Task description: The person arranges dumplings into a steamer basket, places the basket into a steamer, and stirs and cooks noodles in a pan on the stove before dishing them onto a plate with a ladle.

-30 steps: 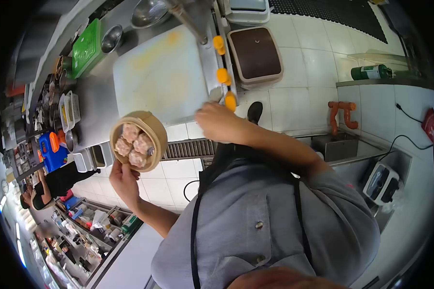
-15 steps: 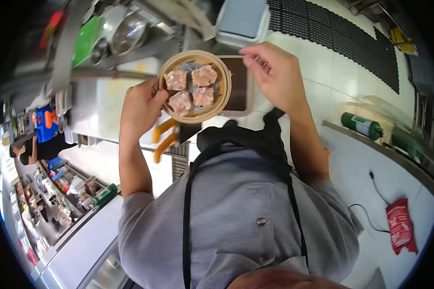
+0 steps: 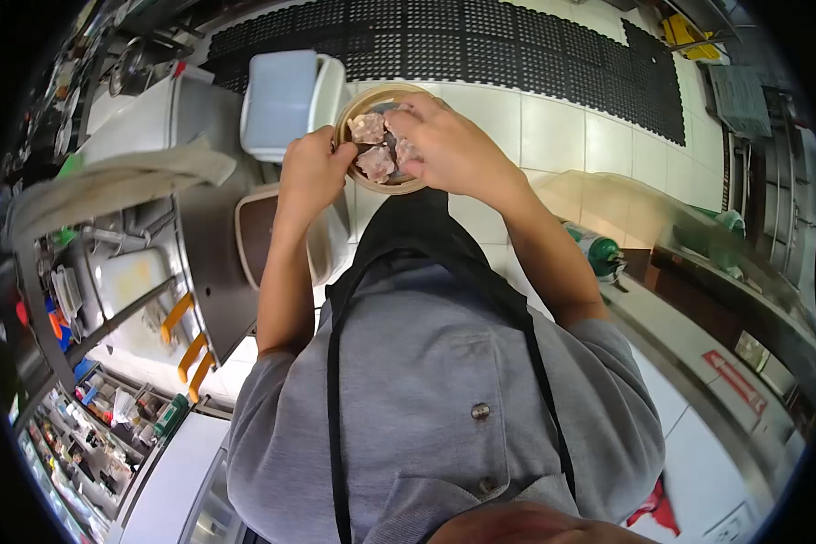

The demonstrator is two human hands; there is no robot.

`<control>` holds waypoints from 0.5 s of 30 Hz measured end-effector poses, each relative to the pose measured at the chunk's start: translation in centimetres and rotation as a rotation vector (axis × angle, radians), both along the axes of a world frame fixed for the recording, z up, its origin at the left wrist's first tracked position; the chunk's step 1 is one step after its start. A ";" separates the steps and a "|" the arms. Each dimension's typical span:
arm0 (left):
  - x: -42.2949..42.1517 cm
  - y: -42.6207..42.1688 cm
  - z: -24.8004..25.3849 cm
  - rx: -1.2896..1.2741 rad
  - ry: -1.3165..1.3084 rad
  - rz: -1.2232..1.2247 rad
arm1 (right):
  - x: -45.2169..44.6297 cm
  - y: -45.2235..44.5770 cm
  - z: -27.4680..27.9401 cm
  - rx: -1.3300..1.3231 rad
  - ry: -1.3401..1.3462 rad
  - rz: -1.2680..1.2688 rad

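Note:
A round bamboo steamer basket (image 3: 351,102) with siu mai in it is held out in front of my chest. My left hand (image 3: 315,170) grips its left rim, thumb over the edge. Two siu mai show plainly on the left side, an upper siu mai (image 3: 367,128) and a lower siu mai (image 3: 375,163). My right hand (image 3: 453,150) reaches over the right side of the basket, thumb and fingers curled around the siu mai (image 3: 404,148) there. That hand largely hides those pieces and the rim behind it.
A lidded white bin (image 3: 281,104) stands beyond my left hand, and a brown-topped container (image 3: 258,231) nearer. Steel counters with orange handles (image 3: 190,354) lie left. Black matting (image 3: 426,45) covers the far floor. A counter edge (image 3: 698,363) and green cylinder (image 3: 598,249) are at right.
My right hand has come from beside the basket onto the siu mai on its right. My view and body have turned rightward; the counter now lies further left. My left hand keeps its grip.

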State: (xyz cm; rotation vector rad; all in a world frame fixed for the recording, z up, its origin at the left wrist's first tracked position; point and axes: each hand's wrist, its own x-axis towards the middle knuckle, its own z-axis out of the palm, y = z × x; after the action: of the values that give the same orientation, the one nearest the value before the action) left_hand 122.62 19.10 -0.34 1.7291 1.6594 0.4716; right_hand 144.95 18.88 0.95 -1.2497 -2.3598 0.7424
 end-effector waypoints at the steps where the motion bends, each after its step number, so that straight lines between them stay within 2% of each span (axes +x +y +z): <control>1: 2.0 1.7 -0.6 -0.019 -0.003 -0.001 | 1.9 1.3 -0.2 -0.002 -0.007 -0.004; 3: 6.1 5.6 -1.6 -0.019 -0.049 -0.020 | 5.3 4.3 -0.3 0.080 -0.014 -0.092; 7: 15.2 14.8 -1.9 -0.114 -0.102 -0.036 | 12.3 12.9 -1.9 0.312 0.004 0.024; 11: 24.0 24.2 -2.4 -0.104 -0.140 -0.131 | 20.7 21.6 -2.9 0.438 0.009 -0.060; 13: 28.3 28.7 -1.4 -0.040 -0.109 -0.196 | 24.8 24.7 -2.5 0.399 -0.021 -0.111; 15: 31.8 33.0 -2.5 0.073 -0.017 -0.249 | 29.4 27.6 -1.5 0.447 0.013 -0.180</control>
State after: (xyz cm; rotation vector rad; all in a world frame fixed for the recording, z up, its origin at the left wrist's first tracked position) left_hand 154.37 52.13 -2.81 1.9481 1.4048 0.4321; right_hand 174.36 46.44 -0.58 -1.2245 -2.1972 0.1506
